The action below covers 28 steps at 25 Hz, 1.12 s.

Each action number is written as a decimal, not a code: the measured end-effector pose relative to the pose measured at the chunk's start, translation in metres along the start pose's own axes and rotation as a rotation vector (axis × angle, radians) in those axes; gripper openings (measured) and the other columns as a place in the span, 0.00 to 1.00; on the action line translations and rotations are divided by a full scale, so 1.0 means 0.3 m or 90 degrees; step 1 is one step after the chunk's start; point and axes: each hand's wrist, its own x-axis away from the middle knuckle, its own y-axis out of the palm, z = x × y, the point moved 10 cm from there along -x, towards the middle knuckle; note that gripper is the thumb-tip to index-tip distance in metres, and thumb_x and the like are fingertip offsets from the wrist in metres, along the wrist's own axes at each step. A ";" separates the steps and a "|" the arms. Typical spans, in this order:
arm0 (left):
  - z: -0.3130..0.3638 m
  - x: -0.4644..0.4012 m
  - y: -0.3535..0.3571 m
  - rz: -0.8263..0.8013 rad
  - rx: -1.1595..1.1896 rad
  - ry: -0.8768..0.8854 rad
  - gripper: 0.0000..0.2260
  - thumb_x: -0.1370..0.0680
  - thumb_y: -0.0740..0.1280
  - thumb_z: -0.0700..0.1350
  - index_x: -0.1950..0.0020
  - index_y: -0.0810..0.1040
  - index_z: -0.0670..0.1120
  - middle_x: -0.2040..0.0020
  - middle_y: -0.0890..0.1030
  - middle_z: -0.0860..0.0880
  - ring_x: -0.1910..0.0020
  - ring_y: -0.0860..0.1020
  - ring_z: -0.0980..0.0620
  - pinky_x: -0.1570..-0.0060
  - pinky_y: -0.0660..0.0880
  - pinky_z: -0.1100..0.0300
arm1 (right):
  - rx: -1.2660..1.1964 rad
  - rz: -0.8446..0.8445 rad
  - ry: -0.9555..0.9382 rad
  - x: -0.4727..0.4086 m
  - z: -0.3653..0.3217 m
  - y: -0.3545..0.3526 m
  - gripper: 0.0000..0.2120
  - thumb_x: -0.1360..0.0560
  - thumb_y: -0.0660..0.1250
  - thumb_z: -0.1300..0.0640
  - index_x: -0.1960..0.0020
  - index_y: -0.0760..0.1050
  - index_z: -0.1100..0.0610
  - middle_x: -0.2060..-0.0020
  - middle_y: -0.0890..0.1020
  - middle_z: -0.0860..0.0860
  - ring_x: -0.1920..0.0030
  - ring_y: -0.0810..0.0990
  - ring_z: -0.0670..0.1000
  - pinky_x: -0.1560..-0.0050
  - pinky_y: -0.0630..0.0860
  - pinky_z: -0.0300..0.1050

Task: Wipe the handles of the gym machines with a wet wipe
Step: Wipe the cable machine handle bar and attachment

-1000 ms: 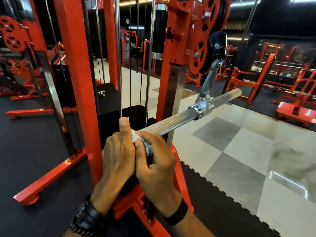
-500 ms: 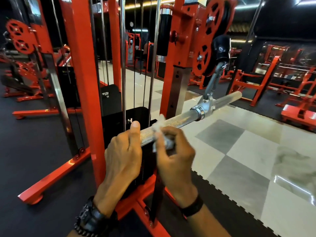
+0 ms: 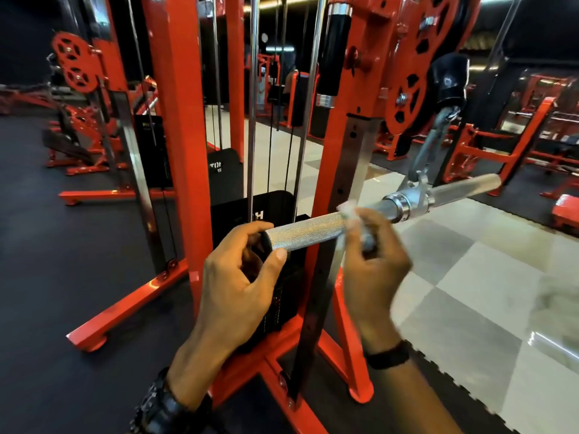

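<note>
The left hand (image 3: 238,277), at the lower centre of the frame, grips the near end of the knurled silver metal bar handle (image 3: 310,228), with the thumb under it and the fingers curled over its end. The right hand (image 3: 372,261), just to the right, is curled around the same bar and presses a small white wet wipe (image 3: 349,211) against it; the wipe shows above the fingers, and this hand is a little blurred. The bar runs from the centre toward the right side of the frame, rising slightly, and its shiny swivel collar (image 3: 407,203) hangs from a grey metal link (image 3: 429,148) below a red pulley wheel (image 3: 407,92) in the upper right. Behind the hands stands the red steel frame of the cable machine (image 3: 181,136) with its black weight stack (image 3: 272,211). Each wrist has a black band. The floor is black rubber mat (image 3: 62,261) on the left and glossy grey and white tiles (image 3: 470,292) on the right.
</note>
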 end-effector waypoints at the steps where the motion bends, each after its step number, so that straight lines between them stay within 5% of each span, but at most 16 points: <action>1: -0.008 -0.003 -0.001 -0.002 0.007 0.002 0.17 0.24 0.68 0.53 0.37 0.77 0.49 0.49 0.81 0.53 0.53 0.81 0.50 0.55 0.80 0.49 | -0.029 -0.057 -0.045 0.069 -0.080 0.061 0.08 0.23 0.69 0.63 0.44 0.80 0.61 0.51 0.83 0.52 0.51 0.81 0.42 0.50 0.79 0.38; 5: -0.029 -0.008 -0.015 -0.028 0.030 0.012 0.18 0.24 0.67 0.52 0.36 0.78 0.49 0.46 0.82 0.54 0.47 0.82 0.51 0.49 0.81 0.49 | -0.045 -0.158 -0.161 0.171 -0.192 0.150 0.08 0.24 0.71 0.64 0.45 0.81 0.63 0.54 0.83 0.51 0.53 0.81 0.46 0.51 0.79 0.39; 8: -0.044 -0.012 -0.027 -0.026 0.011 0.008 0.18 0.22 0.68 0.52 0.34 0.77 0.48 0.47 0.82 0.52 0.50 0.82 0.48 0.51 0.80 0.46 | 0.055 0.000 -0.100 -0.002 -0.034 -0.001 0.07 0.24 0.71 0.62 0.47 0.82 0.62 0.55 0.84 0.51 0.56 0.79 0.40 0.52 0.74 0.29; 12: -0.026 -0.004 -0.011 -0.035 0.007 0.019 0.19 0.22 0.66 0.54 0.34 0.77 0.47 0.49 0.81 0.51 0.51 0.81 0.48 0.53 0.79 0.51 | 0.097 0.110 0.031 -0.132 0.113 -0.119 0.09 0.23 0.69 0.58 0.47 0.82 0.63 0.54 0.86 0.56 0.56 0.80 0.44 0.54 0.78 0.35; 15: -0.026 -0.011 -0.004 -0.029 0.011 0.008 0.16 0.21 0.64 0.56 0.38 0.79 0.50 0.51 0.82 0.52 0.53 0.81 0.49 0.55 0.79 0.51 | 0.003 0.021 -0.012 0.006 -0.019 0.009 0.05 0.23 0.70 0.62 0.48 0.81 0.62 0.55 0.84 0.52 0.57 0.79 0.40 0.55 0.74 0.30; 20: -0.044 -0.028 -0.013 -0.035 -0.019 0.000 0.17 0.21 0.59 0.60 0.46 0.81 0.50 0.57 0.81 0.56 0.58 0.81 0.54 0.60 0.77 0.55 | -0.063 -0.123 -0.147 0.163 -0.198 0.144 0.08 0.22 0.69 0.62 0.45 0.82 0.62 0.52 0.85 0.52 0.51 0.83 0.48 0.50 0.80 0.44; 25: -0.034 -0.026 -0.020 -0.028 -0.011 -0.001 0.19 0.22 0.62 0.61 0.41 0.80 0.50 0.54 0.80 0.53 0.58 0.80 0.50 0.60 0.78 0.53 | 0.098 0.066 -0.038 -0.094 0.075 -0.077 0.07 0.23 0.71 0.58 0.47 0.82 0.60 0.53 0.85 0.51 0.56 0.81 0.44 0.56 0.81 0.47; 28: -0.025 -0.023 -0.013 -0.054 0.028 0.019 0.20 0.24 0.66 0.57 0.34 0.77 0.50 0.48 0.80 0.52 0.51 0.80 0.50 0.54 0.80 0.60 | 0.097 0.098 0.027 -0.132 0.135 -0.115 0.07 0.23 0.70 0.59 0.47 0.82 0.60 0.53 0.85 0.53 0.56 0.81 0.38 0.55 0.78 0.34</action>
